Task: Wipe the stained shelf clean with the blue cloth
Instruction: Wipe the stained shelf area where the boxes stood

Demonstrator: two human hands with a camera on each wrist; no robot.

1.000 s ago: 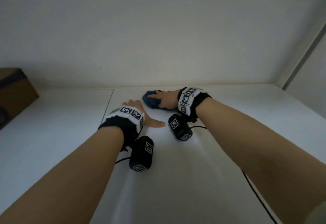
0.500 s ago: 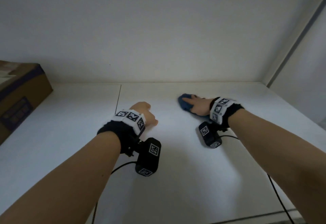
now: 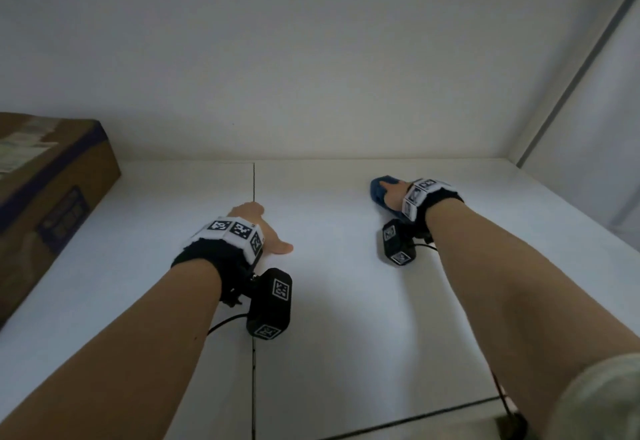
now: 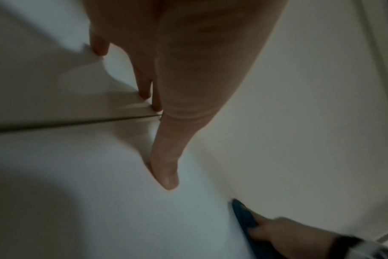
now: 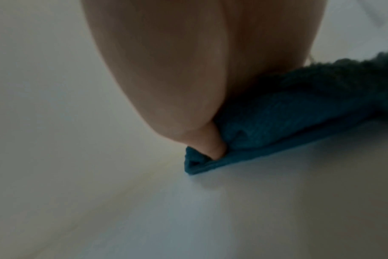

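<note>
The white shelf (image 3: 329, 301) shows no plain stain in this dim light. A bunched blue cloth (image 3: 376, 191) lies near its back edge, right of centre. My right hand (image 3: 393, 193) lies on top of the cloth and presses it down, one finger stretched forward. In the right wrist view the thumb (image 5: 213, 145) pushes into a fold of the blue cloth (image 5: 299, 119). My left hand (image 3: 258, 223) rests open on the shelf beside a dark seam (image 3: 254, 180), holding nothing. Its straight fingers (image 4: 144, 91) touch the surface, and the blue cloth (image 4: 244, 215) shows to the lower right.
A brown cardboard box (image 3: 52, 190) stands on the shelf at the far left. A white back wall (image 3: 311, 76) closes the shelf behind the hands. A side wall with a grey strip (image 3: 571, 86) bounds it on the right. Black cables (image 3: 498, 387) trail from the wrist cameras.
My right hand has slid the blue cloth to the right along the back of the shelf. The left hand has stayed by the seam.
</note>
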